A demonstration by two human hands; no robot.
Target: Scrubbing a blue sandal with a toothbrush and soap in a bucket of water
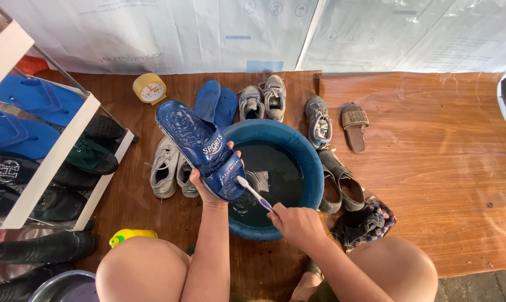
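Note:
My left hand (207, 189) grips a dark blue slide sandal (199, 146) from below and holds it tilted over the left rim of a round blue basin (310, 162) of dark water. My right hand (297, 222) holds a toothbrush (255, 193) with a purple and white handle. Its bristle end touches the strap end of the sandal. Both my bare knees show at the bottom of the view.
Around the basin lie grey-white sneakers (164, 166), a blue flip-flop pair (215, 104), grey sneakers (263, 98), a single grey shoe (318, 119), a brown slide (354, 125), dark loafers (339, 184) and a patterned cloth (367, 221). A yellow clock (150, 88), a shoe rack (46, 156) and black boots (37, 246) are at left.

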